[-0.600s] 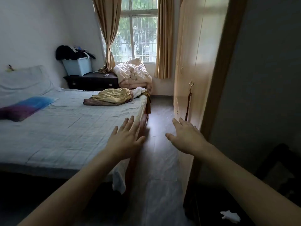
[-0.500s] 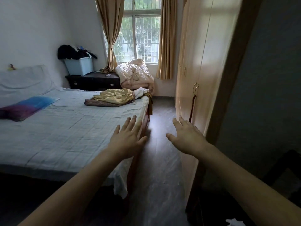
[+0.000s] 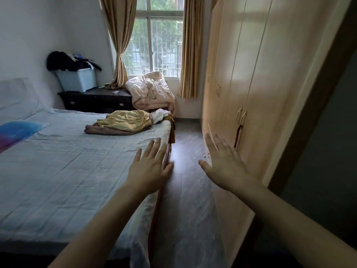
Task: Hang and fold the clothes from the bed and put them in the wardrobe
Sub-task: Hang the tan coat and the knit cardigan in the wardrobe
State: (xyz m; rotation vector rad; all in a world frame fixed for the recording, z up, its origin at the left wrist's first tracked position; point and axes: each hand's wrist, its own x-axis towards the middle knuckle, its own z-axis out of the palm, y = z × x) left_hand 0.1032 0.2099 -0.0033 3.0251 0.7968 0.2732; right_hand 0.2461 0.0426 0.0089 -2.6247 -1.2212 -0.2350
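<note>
One heap of clothes (image 3: 125, 123) lies at the far right corner of the bed (image 3: 58, 171): a gold satin piece on top, striped brown cloth beneath, white fabric at its right end. One wardrobe (image 3: 251, 93), doors closed. Two hands: left hand (image 3: 148, 169) and right hand (image 3: 224, 163) both outstretched, fingers spread, holding nothing, well short of the heap.

Left hand (image 3: 148, 171): bare, no ring, no watch.
Right hand (image 3: 224, 167): bare, no ring.
Forearms: bare, no sleeves showing.
</note>
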